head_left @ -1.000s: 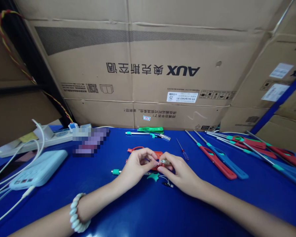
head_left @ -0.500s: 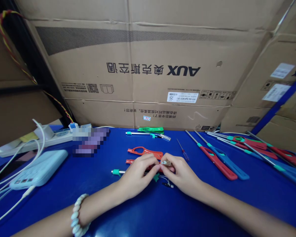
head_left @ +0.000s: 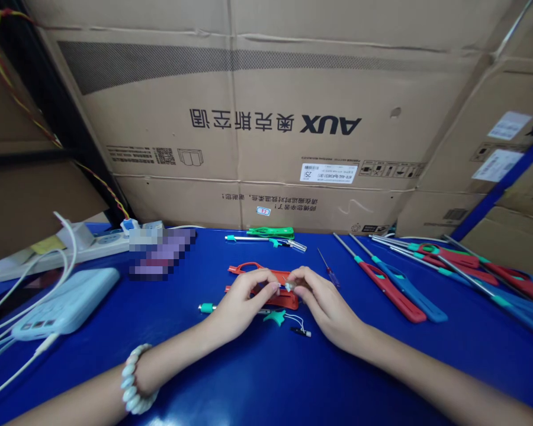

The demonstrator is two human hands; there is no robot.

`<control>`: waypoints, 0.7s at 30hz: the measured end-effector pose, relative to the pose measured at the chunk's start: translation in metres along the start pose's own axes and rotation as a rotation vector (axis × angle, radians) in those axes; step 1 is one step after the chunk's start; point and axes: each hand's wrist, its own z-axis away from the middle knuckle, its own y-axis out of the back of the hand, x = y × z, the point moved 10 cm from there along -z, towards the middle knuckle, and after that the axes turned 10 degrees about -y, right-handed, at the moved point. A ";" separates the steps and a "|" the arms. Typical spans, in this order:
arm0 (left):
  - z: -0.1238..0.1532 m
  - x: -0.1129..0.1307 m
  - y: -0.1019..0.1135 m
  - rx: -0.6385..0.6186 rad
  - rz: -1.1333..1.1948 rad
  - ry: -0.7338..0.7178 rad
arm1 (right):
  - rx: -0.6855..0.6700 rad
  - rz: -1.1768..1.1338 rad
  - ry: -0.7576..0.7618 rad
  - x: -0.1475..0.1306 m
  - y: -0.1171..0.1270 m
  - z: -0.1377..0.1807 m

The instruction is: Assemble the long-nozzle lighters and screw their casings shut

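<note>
My left hand (head_left: pixel 251 299) is closed in a pinch at something tiny and whitish, too small to make out. Facing it, my right hand (head_left: pixel 320 299) grips a small translucent lighter part (head_left: pixel 289 286) with a pale end, mostly covered by the fingers. A narrow gap separates the fingertips. Beneath the hands lie two orange-red lighter casing halves, the upper casing half (head_left: pixel 244 268) and the lower casing half (head_left: pixel 286 300). Nearer to me is a metal lighter tube (head_left: pixel 208 308) with a green collar, a green trigger (head_left: pixel 275 318) and a black igniter piece (head_left: pixel 301 332) on white wires.
Behind lie a green casing (head_left: pixel 270 232) and another tube assembly (head_left: pixel 249 238). A screwdriver (head_left: pixel 333 277) rests right of the hands. Red lighters (head_left: pixel 393 293) and blue lighters (head_left: pixel 413 293) lie further right. A power bank (head_left: pixel 66 305) with cables and a power strip (head_left: pixel 102 244) occupy the left.
My hands have drawn slightly apart, opening a gap between the fingertips. The right hand has turned the translucent part. The green trigger and lower red casing show more now.
</note>
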 end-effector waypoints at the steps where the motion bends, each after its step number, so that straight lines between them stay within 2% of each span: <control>1: 0.000 -0.001 -0.001 -0.004 0.016 0.002 | 0.005 0.011 0.015 0.000 0.000 0.000; 6: 0.004 -0.001 -0.008 -0.064 0.015 0.014 | -0.005 0.039 0.071 -0.003 -0.001 0.002; 13: 0.001 0.010 -0.007 -0.092 -0.057 -0.060 | -0.042 0.045 0.077 -0.003 -0.004 0.001; 21: 0.003 0.026 -0.008 -0.142 -0.279 -0.193 | -0.073 0.014 0.032 -0.001 -0.006 0.000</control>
